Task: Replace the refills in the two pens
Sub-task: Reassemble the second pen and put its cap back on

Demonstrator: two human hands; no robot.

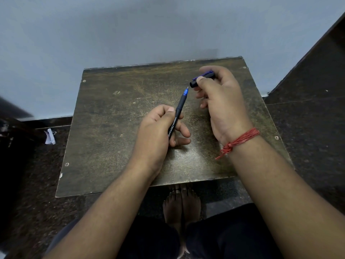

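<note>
- Head view, looking down on a small worn brown table [115, 113] set against a pale grey-blue wall [130, 25].
- Both forearms reach in from the bottom edge; hands sit above the middle & right of the tabletop.
- Left hand [160, 128]: fingers curled round a dark pen [176, 116], thumb pressed on the barrel. Pen slants up & to the right, uncapped, blue nib end w/ a fine metal tip pointing toward the right hand. White lettering runs along the barrel; too small & partly covered to read fully.
- Right hand [220, 98]: thumb & fingers pinch a short dark piece w/ a blue-purple clip, prob. the pen cap [202, 79]; the hand covers much of it. Open end of the cap faces down-left, just beside the pen tip, not touching it.
- Red thread bracelet [240, 140] knotted round the right wrist, loose ends hanging to the left.
- Only one pen can be seen; it is held in the air over the table centre.
- Table corners show small screw heads; surface scratched & scuffed.
- Dark speckled floor [308, 128] on both sides of the table. A crumpled white scrap [50, 137] lies on the floor at left, near the table edge.
- Below the table's near edge: the person's bare feet [182, 206] side by side, & dark clothing over the knees at bottom.
</note>
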